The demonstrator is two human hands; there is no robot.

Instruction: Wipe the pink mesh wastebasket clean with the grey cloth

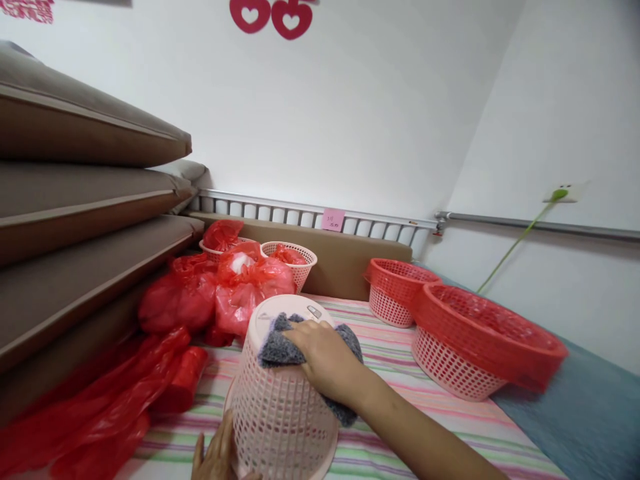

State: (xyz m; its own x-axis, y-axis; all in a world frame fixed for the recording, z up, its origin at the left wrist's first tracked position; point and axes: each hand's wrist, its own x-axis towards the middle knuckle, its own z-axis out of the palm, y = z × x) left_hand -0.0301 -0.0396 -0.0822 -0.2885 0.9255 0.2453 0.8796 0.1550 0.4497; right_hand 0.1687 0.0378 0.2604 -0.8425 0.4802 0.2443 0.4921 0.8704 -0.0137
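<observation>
Right hand, palm down with fingers spread, pressing a grey cloth against the upturned base and upper wall of an inverted pink basket; the cloth drapes over the far edge of the base and hangs down the basket's right side beneath the wrist. Left hand, partly cut off by the lower edge of the view, lies flat against the basket's lower left wall near its rim, fingers extended and holding nothing else. The pink basket stands mouth down on a striped bed sheet, in the foreground centre.

To the left of the basket, red plastic bags lie heaped, some filled and knotted, others loose and flattened towards the lower left corner. Behind the heap, two small pink baskets hold further red bags. To the right, well apart from the hands, two red baskets with pale lower walls: the larger one nearer, the smaller one behind it. A blue cover lies along the right edge of the bed. Stacked brown cushions rise at the left. A brown headboard and a white radiator stand against the wall, which bears red heart cut-outs.
</observation>
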